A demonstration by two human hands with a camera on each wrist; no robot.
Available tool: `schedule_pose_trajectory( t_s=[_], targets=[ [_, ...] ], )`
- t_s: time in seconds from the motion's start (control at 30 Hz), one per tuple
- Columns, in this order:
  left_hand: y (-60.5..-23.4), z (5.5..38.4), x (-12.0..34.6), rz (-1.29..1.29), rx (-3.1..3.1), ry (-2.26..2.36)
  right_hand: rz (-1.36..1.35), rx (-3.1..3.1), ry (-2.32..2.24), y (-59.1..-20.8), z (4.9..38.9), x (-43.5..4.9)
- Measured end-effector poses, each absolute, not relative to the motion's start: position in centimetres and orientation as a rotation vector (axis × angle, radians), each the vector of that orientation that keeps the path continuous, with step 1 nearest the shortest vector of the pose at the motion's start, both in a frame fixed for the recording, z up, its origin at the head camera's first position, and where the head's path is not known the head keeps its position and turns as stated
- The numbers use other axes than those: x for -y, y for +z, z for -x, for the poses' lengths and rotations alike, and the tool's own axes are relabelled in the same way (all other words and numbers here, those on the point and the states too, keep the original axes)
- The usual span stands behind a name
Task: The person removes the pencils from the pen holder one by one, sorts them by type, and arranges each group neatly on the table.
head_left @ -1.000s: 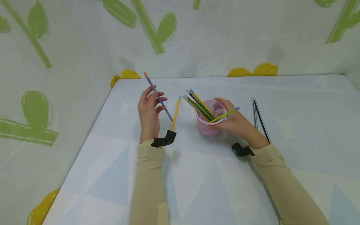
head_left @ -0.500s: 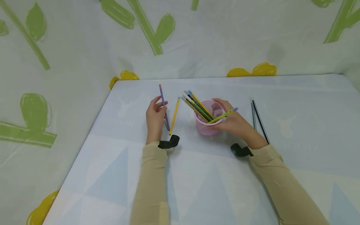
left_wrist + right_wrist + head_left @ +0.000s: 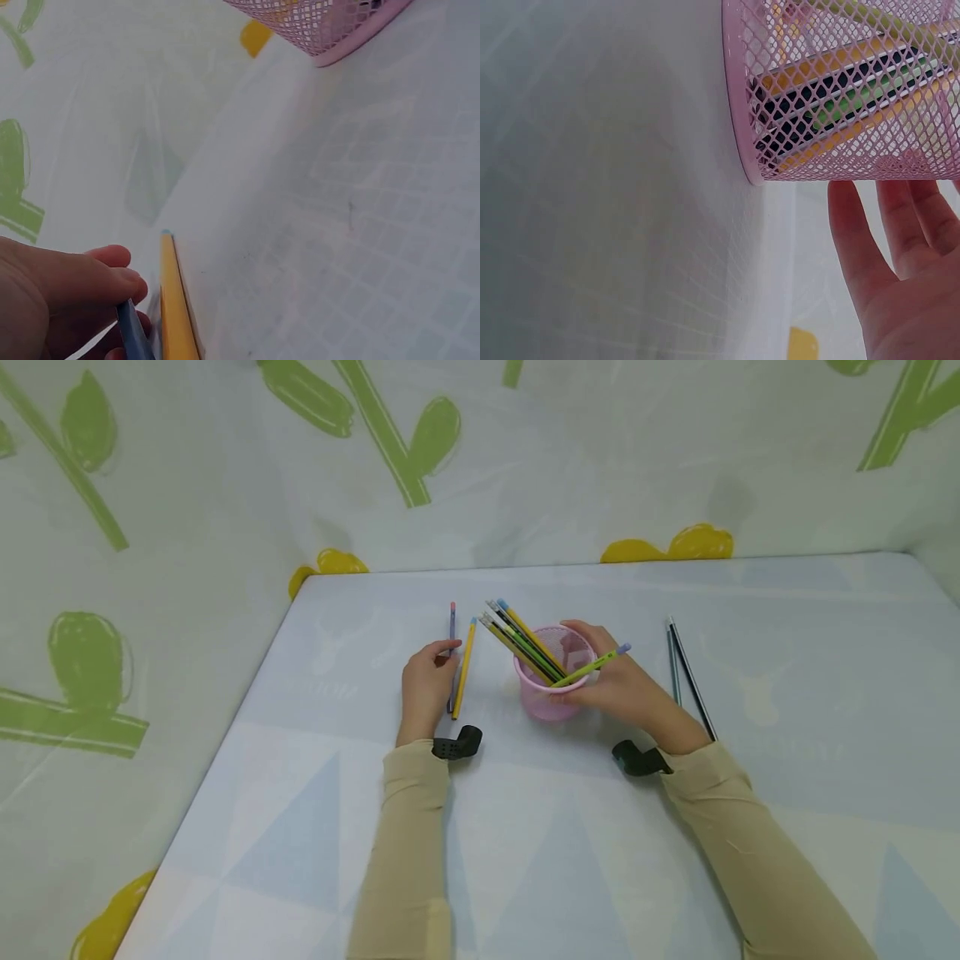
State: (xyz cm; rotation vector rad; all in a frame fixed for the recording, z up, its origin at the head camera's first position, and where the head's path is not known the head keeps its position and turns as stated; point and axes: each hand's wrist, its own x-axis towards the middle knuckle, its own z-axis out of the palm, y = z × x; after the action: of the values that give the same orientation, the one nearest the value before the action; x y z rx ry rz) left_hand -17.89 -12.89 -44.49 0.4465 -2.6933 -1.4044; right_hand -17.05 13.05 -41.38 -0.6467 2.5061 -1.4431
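Observation:
My left hand (image 3: 429, 689) pinches a purple pencil (image 3: 452, 620) with a reddish end, low at the table. In the left wrist view, thumb and fingers hold this pencil (image 3: 133, 332) close beside a yellow pencil (image 3: 177, 307), which lies on the table. Part of the purple pencil is hidden behind the hand. My right hand (image 3: 626, 685) holds a pink mesh pen cup (image 3: 550, 703) round its right side. Several pencils (image 3: 525, 643) lean left in the cup; one lime-green pencil (image 3: 602, 662) leans right. The right wrist view shows their lower ends through the mesh.
Two dark pencils (image 3: 693, 677) lie on the table right of the cup, partly hidden by the right forearm. The white and pale-blue tabletop (image 3: 570, 860) meets a leaf-patterned wall covering (image 3: 525, 485) at the back and left.
My left hand has moved right and down with the purple pencil, turning it from a slant to nearly parallel with the yellow pencil. The right hand keeps holding the cup in place.

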Motion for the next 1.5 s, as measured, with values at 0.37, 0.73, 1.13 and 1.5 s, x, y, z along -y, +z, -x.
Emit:
schedule_pose_trajectory(
  t_s=[0.37,0.73,1.13,1.5],
  targets=[
    [-44.7,17.9,12.7,-0.351,2.796,-1.217,0.677,-2.504,-1.445,-41.3,17.1,-12.9],
    [-44.6,18.1,12.7,-0.348,2.828,-1.199,0.672,-2.516,-1.437,-41.5,17.1,-12.9],
    [-44.2,18.2,12.4,-0.346,2.784,-1.262,0.637,-2.529,-1.430,-41.2,16.9,-13.1],
    [-43.5,17.9,12.3,-0.256,2.626,-1.355,0.619,-2.521,-1.430,-41.2,16.8,-13.1]
  ],
)
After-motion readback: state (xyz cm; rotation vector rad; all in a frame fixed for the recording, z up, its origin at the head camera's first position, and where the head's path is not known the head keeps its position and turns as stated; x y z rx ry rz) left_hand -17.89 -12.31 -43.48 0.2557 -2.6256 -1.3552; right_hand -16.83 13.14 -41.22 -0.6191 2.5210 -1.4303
